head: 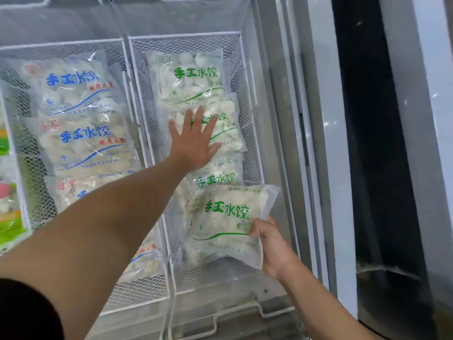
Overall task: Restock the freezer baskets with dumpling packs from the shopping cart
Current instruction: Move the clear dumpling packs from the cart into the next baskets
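Two white wire freezer baskets stand side by side. The right basket (247,69) holds several clear dumpling packs with green lettering. My left hand (193,141) lies flat, fingers spread, on the second green-lettered pack (228,126) in that basket, below the top pack (188,74). My right hand (272,249) grips the lower right corner of another green-lettered dumpling pack (225,222), held at the near end of the same basket over the packs lying there. The left basket (14,99) holds several packs with blue lettering (73,82). The shopping cart is out of view.
The freezer's grey frame and sliding glass lid (326,143) run along the right of the basket, with a dark gap (367,143) beyond. Colourful packages (7,217) sit at the far left edge. The baskets' wire handles (269,312) jut out at the near end.
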